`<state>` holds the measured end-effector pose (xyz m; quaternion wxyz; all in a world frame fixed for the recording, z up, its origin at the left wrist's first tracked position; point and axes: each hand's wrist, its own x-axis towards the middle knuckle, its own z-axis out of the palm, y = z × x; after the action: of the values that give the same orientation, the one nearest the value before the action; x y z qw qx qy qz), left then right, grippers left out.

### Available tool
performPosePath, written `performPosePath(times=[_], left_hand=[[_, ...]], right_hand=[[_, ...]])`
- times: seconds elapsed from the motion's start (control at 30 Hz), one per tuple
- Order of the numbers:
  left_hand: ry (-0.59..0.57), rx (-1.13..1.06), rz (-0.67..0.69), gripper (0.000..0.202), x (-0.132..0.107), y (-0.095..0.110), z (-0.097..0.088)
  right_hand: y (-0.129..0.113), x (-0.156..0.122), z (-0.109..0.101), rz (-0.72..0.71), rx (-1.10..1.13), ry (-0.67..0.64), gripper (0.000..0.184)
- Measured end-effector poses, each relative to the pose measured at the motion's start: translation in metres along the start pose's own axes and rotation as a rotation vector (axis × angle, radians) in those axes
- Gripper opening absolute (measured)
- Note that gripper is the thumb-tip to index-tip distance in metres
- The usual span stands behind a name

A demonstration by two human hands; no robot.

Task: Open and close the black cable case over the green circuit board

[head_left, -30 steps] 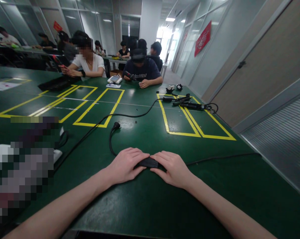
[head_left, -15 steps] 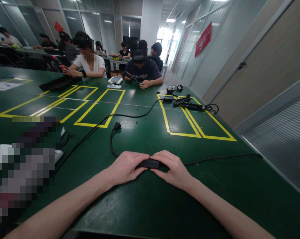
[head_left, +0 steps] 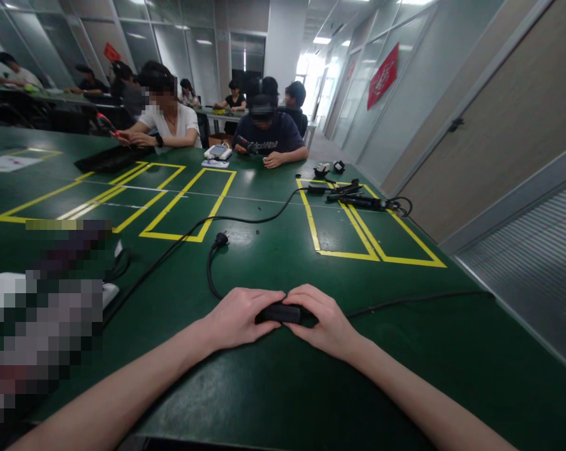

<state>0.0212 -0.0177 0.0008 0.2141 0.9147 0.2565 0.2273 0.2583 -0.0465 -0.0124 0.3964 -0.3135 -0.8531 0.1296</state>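
Note:
A small black power adapter (head_left: 283,313) lies low over the green table in front of me. My left hand (head_left: 236,317) is closed round its left end, fingers on the far side and thumb on the near side. My right hand (head_left: 328,318) grips the right end the same way, its fingertips almost meeting the left ones. Both ends of the adapter are partly hidden by my hands. From behind my left hand a short black cord curves up to a plug (head_left: 221,238) resting on the table. Another black cable (head_left: 419,301) leaves my right hand toward the table's right edge.
A long black cable (head_left: 245,219) crosses the table to a bundle of black cords and adapters (head_left: 362,198) at the back right. Yellow tape (head_left: 348,255) marks rectangles. A black tray (head_left: 111,158) lies at the far left. Two people work across the table.
The adapter has shifted and turned slightly between my fingers, showing more of its top. My hands stay in nearly the same place.

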Motion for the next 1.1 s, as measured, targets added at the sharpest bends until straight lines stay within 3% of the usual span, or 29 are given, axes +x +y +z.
performPosePath(times=[0.2,0.33,0.43,0.5,0.6,0.63,0.7,0.8,0.9,1.0,1.1], left_hand=[[-0.010,-0.007,-0.002,0.029,0.001,0.001,0.000],[-0.004,-0.037,0.050,0.027,0.000,0.000,0.001],[0.013,-0.039,0.069,0.026,-0.001,0.000,0.002],[0.029,-0.009,0.029,0.034,-0.001,0.000,0.001],[0.045,0.040,-0.059,0.061,0.001,0.002,-0.003],[0.033,0.050,-0.072,0.062,0.002,0.003,-0.004],[-0.005,0.039,-0.085,0.043,0.004,0.006,-0.007],[-0.044,-0.050,-0.160,0.032,0.005,0.011,-0.008],[-0.028,-0.109,-0.204,0.028,0.004,0.012,-0.007],[0.040,-0.057,-0.152,0.031,0.002,0.008,-0.005],[0.062,0.033,-0.070,0.035,0.001,0.003,-0.003]], right_hand=[[0.000,0.000,0.000,0.038,0.030,-0.030,0.022],[-0.002,0.001,-0.001,0.062,0.021,-0.063,0.031],[-0.001,0.001,-0.003,0.087,0.003,-0.110,0.028],[0.000,0.000,-0.004,0.030,-0.055,-0.118,0.022],[0.000,0.001,-0.007,-0.186,-0.230,-0.117,0.018],[-0.001,0.001,-0.008,-0.265,-0.291,-0.104,0.018],[-0.004,0.002,-0.009,-0.382,-0.382,-0.040,0.018],[-0.006,0.003,-0.010,-0.444,-0.444,0.040,0.019],[-0.004,0.002,-0.012,-0.388,-0.452,-0.050,0.019],[-0.002,0.002,-0.012,-0.222,-0.380,-0.171,0.020],[-0.002,0.003,-0.012,-0.046,-0.224,-0.204,0.029]])
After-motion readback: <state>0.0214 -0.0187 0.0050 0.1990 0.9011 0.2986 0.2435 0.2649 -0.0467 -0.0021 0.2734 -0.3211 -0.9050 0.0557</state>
